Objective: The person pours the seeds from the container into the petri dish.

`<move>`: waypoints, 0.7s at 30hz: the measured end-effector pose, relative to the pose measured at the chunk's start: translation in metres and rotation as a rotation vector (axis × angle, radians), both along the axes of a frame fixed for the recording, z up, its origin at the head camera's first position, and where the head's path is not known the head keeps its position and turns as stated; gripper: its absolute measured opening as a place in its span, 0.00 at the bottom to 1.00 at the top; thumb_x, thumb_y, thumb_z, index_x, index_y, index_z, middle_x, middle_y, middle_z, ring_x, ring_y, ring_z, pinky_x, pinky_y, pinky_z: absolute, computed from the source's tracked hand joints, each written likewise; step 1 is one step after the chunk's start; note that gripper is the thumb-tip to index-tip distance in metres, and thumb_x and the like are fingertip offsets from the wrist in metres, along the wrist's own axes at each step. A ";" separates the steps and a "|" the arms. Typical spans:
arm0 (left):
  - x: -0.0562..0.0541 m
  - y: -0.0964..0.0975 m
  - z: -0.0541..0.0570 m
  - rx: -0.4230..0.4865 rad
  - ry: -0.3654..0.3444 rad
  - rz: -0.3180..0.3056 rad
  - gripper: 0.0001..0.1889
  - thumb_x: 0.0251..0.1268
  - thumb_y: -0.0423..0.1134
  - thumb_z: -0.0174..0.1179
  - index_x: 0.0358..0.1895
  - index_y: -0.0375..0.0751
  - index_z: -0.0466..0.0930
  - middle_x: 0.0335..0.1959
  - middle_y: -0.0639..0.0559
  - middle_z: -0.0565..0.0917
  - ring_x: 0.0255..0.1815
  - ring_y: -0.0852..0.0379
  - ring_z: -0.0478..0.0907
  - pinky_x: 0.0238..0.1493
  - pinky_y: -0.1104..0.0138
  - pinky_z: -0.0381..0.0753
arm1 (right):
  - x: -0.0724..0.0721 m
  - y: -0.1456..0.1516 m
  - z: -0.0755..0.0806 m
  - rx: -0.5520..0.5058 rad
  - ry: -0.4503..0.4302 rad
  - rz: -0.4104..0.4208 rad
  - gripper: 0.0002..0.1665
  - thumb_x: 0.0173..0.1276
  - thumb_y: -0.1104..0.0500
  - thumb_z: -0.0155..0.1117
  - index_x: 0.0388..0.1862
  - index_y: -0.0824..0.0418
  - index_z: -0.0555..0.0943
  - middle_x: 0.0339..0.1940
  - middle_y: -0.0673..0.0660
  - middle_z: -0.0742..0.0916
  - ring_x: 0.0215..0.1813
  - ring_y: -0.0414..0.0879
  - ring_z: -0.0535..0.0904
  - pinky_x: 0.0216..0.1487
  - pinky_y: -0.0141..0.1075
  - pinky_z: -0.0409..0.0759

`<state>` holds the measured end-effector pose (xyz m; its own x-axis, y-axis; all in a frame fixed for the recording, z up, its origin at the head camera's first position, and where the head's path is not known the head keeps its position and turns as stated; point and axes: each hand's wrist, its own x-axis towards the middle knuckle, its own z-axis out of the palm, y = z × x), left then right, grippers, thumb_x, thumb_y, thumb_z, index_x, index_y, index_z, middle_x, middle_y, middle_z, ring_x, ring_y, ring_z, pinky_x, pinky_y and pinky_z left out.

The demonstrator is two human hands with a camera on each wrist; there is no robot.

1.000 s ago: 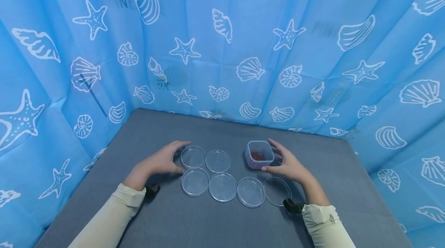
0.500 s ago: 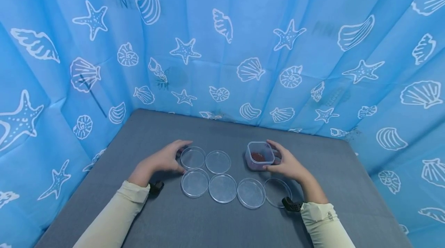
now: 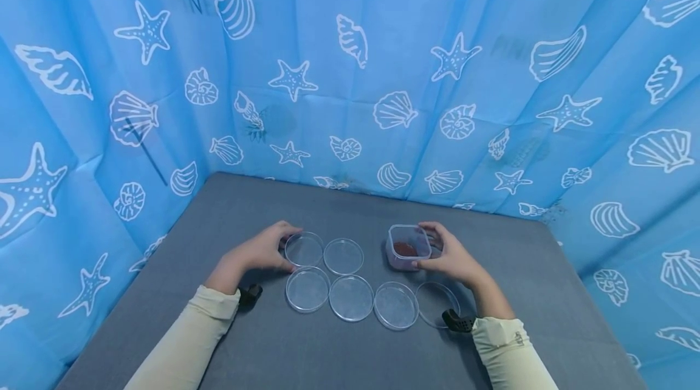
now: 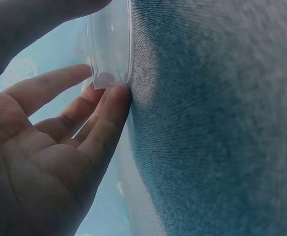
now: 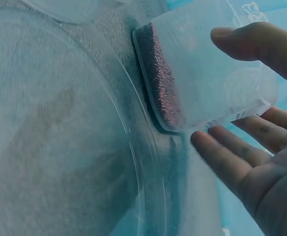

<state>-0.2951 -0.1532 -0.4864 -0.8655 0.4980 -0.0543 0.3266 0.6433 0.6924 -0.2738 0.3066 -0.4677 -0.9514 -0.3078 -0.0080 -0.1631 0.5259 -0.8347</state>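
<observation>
My left hand (image 3: pixel 256 254) curls round the left edge of the back-left petri dish (image 3: pixel 304 249). In the left wrist view, its fingertips (image 4: pixel 117 96) touch the rim of the clear petri dish (image 4: pixel 109 44), with the thumb at the other side. My right hand (image 3: pixel 451 257) holds the right side of a clear square plastic container (image 3: pixel 401 262), thumb in front and fingers behind. Reddish-brown granules (image 5: pixel 160 81) cover the container's bottom, which stands on the table. In the right wrist view, the thumb (image 5: pixel 232 42) lies over the container's wall (image 5: pixel 202 64).
Beside the held dish lies another petri dish (image 3: pixel 343 256). A front row of several clear dishes includes a left one (image 3: pixel 308 289) and a right one (image 3: pixel 434 305) under my right wrist. Grey cloth covers the table (image 3: pixel 328 359); a blue shell-patterned curtain (image 3: pixel 328 110) hangs behind and at both sides.
My left hand has moved slightly right and its fingers have come closer round the dish. The right hand stays at the container with a small shift. Dishes and container keep their places.
</observation>
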 end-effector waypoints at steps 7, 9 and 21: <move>-0.002 -0.001 -0.002 -0.002 -0.008 0.000 0.46 0.52 0.36 0.83 0.77 0.34 0.71 0.66 0.39 0.77 0.66 0.40 0.78 0.63 0.50 0.85 | -0.003 -0.008 0.002 -0.040 0.079 -0.023 0.51 0.62 0.59 0.84 0.78 0.63 0.65 0.76 0.68 0.76 0.78 0.71 0.70 0.68 0.58 0.82; -0.002 -0.001 -0.002 0.000 -0.015 0.004 0.46 0.53 0.37 0.83 0.77 0.34 0.71 0.67 0.39 0.77 0.65 0.41 0.78 0.64 0.51 0.85 | -0.005 -0.013 0.004 -0.030 0.109 -0.043 0.51 0.61 0.58 0.84 0.78 0.62 0.66 0.76 0.67 0.77 0.77 0.71 0.71 0.66 0.57 0.84; -0.003 -0.001 -0.003 0.027 -0.056 0.026 0.47 0.52 0.37 0.83 0.77 0.33 0.70 0.68 0.37 0.75 0.66 0.38 0.79 0.64 0.50 0.85 | -0.010 -0.067 0.029 0.029 0.258 -0.060 0.57 0.58 0.59 0.86 0.83 0.60 0.66 0.76 0.66 0.77 0.75 0.67 0.75 0.65 0.57 0.85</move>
